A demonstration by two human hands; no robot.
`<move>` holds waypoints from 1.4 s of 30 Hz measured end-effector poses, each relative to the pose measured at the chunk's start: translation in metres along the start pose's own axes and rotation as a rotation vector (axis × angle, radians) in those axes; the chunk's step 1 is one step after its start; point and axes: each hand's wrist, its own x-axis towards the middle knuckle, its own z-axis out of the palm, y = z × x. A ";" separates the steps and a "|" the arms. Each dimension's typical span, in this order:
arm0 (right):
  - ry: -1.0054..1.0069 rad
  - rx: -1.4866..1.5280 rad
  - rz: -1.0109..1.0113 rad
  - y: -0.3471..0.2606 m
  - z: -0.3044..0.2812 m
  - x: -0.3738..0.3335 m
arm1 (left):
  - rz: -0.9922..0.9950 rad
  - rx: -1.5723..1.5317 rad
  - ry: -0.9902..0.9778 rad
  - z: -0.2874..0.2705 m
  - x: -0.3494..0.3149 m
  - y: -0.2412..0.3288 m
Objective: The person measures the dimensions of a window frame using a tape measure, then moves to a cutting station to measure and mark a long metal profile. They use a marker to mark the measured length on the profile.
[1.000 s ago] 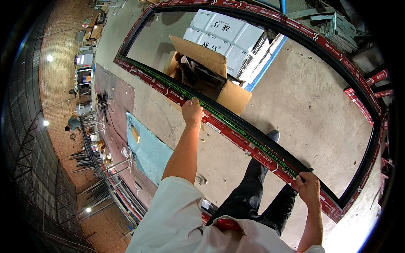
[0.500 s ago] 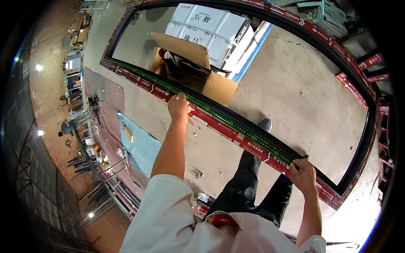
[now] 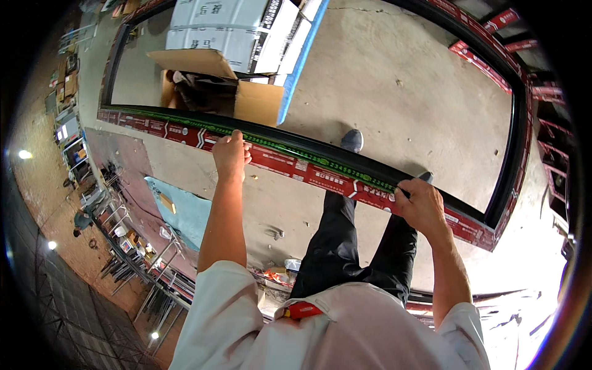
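Note:
A large rectangular window frame (image 3: pixel 320 169), black with red printed protective tape and a green strip, is held up in front of me above a concrete floor. My left hand (image 3: pixel 230 155) grips its near rail toward the left. My right hand (image 3: pixel 419 202) grips the same rail further right, near the frame's right corner (image 3: pixel 493 225). My dark trousers and shoes (image 3: pixel 352 140) show below the rail.
An open cardboard box (image 3: pixel 213 86) and stacked white cartons (image 3: pixel 228 28) sit on the floor beyond the frame. More taped frames (image 3: pixel 546 92) lean at the right. A teal sheet (image 3: pixel 179 209) and metal racks (image 3: pixel 132 259) lie at the left.
The frame and both hands have shifted right and downward in view, the boxes now nearer the top centre. Both hands keep their grip on the rail.

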 end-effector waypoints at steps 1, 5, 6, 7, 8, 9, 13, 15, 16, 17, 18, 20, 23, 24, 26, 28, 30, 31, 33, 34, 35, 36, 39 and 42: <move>-0.013 0.003 0.009 0.000 0.000 0.001 | -0.005 0.014 -0.013 0.004 -0.002 -0.001; -0.038 0.030 0.032 -0.003 -0.004 0.001 | 0.011 0.000 -0.042 0.004 -0.004 -0.012; -0.036 0.014 0.019 -0.005 -0.004 0.002 | 0.024 -0.022 -0.043 0.000 -0.003 -0.016; -0.028 0.003 0.024 -0.004 -0.005 0.000 | 0.018 0.010 -0.030 0.006 -0.004 -0.011; -0.026 -0.008 0.022 -0.003 -0.005 0.001 | 0.029 0.032 -0.038 0.007 -0.004 -0.010; -0.010 0.000 0.022 0.000 -0.004 0.000 | 0.035 0.044 -0.043 0.009 -0.004 -0.010; -0.088 0.010 0.050 0.004 -0.005 0.003 | 0.045 0.076 -0.015 0.008 0.004 -0.015; -0.107 0.011 0.074 0.002 -0.007 0.005 | 0.035 0.082 -0.005 0.012 0.004 -0.013; -0.116 0.011 0.087 0.002 -0.007 0.005 | 0.021 0.080 0.001 0.013 0.005 -0.012; -0.053 0.004 0.045 0.007 -0.001 0.004 | 0.020 0.106 0.000 0.013 0.005 -0.012; -0.103 -0.036 0.060 0.007 -0.004 0.005 | 0.009 0.083 -0.012 0.011 0.011 -0.014; -0.059 -0.061 0.017 0.014 0.002 0.004 | 0.016 0.069 -0.066 0.006 0.017 -0.017; -0.054 -0.067 -0.003 0.018 0.004 0.003 | -0.011 0.100 0.015 0.005 0.019 -0.017; -0.014 -0.083 -0.023 0.021 0.005 -0.001 | -0.003 0.074 -0.031 0.000 0.029 -0.019; -0.108 -0.031 0.024 0.023 -0.006 -0.003 | -0.016 0.102 -0.010 -0.001 0.032 -0.018; -0.113 -0.015 0.042 0.033 -0.015 -0.007 | 0.035 0.103 -0.017 -0.004 0.036 -0.022; -0.011 -0.040 0.016 0.056 -0.011 -0.017 | -0.032 0.110 0.001 -0.009 0.055 -0.021; -0.008 -0.042 0.008 0.069 -0.014 -0.022 | -0.045 0.084 -0.001 -0.019 0.066 -0.024; 0.035 -0.076 -0.021 0.096 -0.022 -0.037 | -0.048 0.079 0.029 -0.018 0.066 -0.024; 0.057 -0.094 -0.039 0.110 -0.026 -0.045 | -0.052 0.071 0.047 -0.020 0.069 -0.025; 0.098 -0.097 -0.019 0.126 -0.023 -0.052 | -0.042 0.080 0.043 -0.020 0.070 -0.024; 0.119 -0.092 -0.003 0.144 -0.026 -0.061 | -0.032 0.089 0.040 -0.018 0.072 -0.024; 0.162 -0.047 0.048 0.198 -0.046 -0.092 | -0.046 0.098 0.039 -0.020 0.074 -0.019; 0.172 -0.010 0.091 0.260 -0.060 -0.121 | -0.045 0.158 0.039 -0.022 0.075 -0.013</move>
